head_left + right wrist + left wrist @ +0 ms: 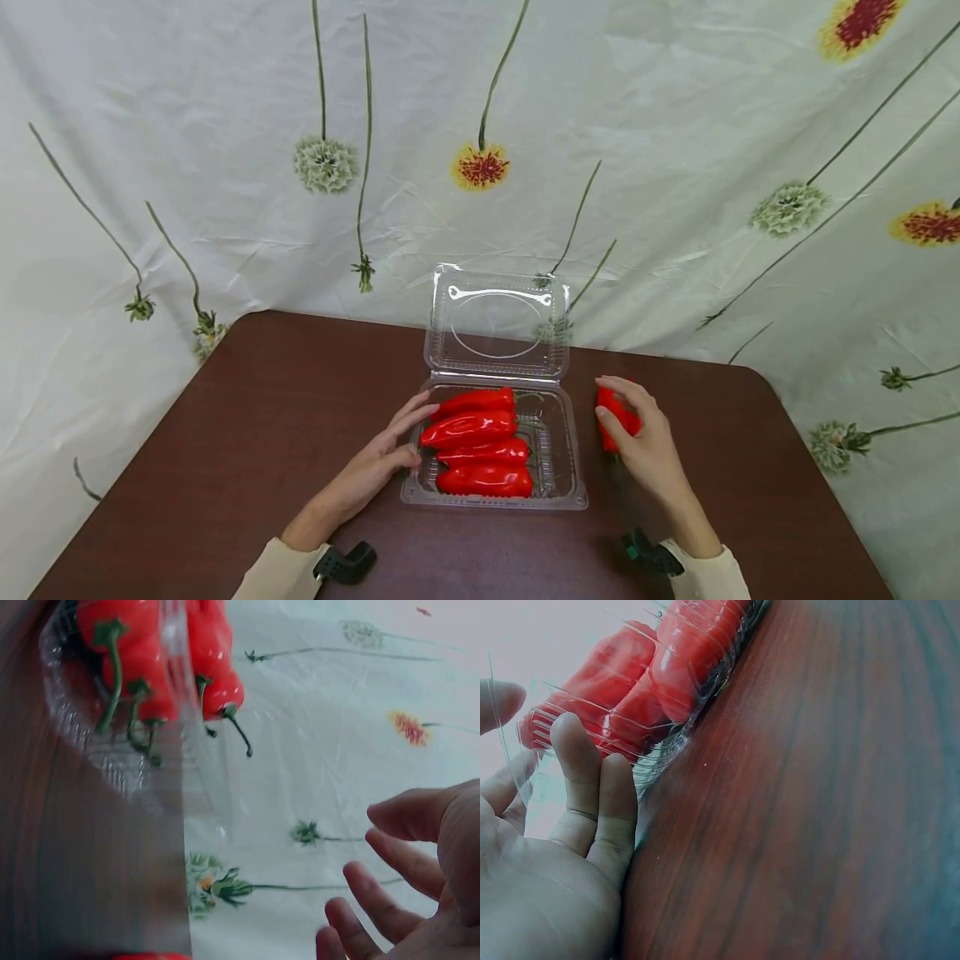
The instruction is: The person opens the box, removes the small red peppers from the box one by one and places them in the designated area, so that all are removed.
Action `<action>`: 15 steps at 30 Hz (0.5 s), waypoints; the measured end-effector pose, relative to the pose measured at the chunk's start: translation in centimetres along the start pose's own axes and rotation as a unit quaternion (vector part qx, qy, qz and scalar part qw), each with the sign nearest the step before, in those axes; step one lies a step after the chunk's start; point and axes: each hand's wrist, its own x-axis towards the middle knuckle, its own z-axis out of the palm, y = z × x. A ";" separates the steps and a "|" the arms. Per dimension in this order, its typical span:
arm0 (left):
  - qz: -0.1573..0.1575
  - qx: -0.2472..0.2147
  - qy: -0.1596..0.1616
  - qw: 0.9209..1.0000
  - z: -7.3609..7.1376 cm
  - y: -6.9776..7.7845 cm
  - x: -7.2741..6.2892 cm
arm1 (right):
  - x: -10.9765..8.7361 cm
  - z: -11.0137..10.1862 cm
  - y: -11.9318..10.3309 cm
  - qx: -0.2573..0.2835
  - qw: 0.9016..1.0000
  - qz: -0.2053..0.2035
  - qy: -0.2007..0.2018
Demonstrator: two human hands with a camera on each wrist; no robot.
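Observation:
Several glossy red peppers (pixel 483 481) with green stems (pixel 112 675) lie side by side in a clear plastic clamshell box (pixel 555 450). Its lid (pixel 498 325) stands up at the back. At the box's left side, my left hand (pixel 363 475) rests with extended fingers against the wall and rim; in the left wrist view two fingertips (pixel 577 746) are at the clear plastic. To the right of the box, another red pepper (pixel 617 421) lies on the table, partly hidden by my right hand (pixel 648 442). The right hand's fingers are spread loosely over it, apart from the pepper in the right wrist view.
The dark brown wooden table (pixel 300 375) has rounded far corners. Behind it hangs a white cloth (pixel 225 167) printed with flowers, close to the raised lid. A dark strap (pixel 345 562) is on the left wrist, and another strap (pixel 652 552) is on the right.

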 end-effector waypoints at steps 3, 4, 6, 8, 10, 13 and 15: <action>0.000 0.001 0.001 1.000 0.0 0.0 -0.1 | 0.2 0.2 -0.6 0.015 0.999 -0.030 -0.030; 0.000 0.001 0.001 1.000 0.0 0.0 -0.1 | 0.3 0.3 -0.9 0.017 0.998 -0.038 -0.042; 0.001 0.002 0.002 1.000 -0.1 0.1 -0.1 | 0.4 0.5 -1.3 0.023 0.996 -0.053 -0.068; 0.002 0.001 0.002 1.000 -0.1 0.0 -0.2 | 0.6 0.7 -1.7 0.026 0.993 -0.064 -0.093; 0.001 0.003 0.001 1.000 -0.1 0.0 -0.2 | 0.8 1.0 -2.0 0.028 0.990 -0.076 -0.114; 0.001 0.010 0.001 1.000 0.0 0.1 -0.2 | 1.0 1.4 -2.5 0.025 0.986 -0.096 -0.136; 0.000 0.017 0.002 1.000 0.0 0.2 -0.2 | 1.3 1.8 -2.9 0.023 0.983 -0.109 -0.148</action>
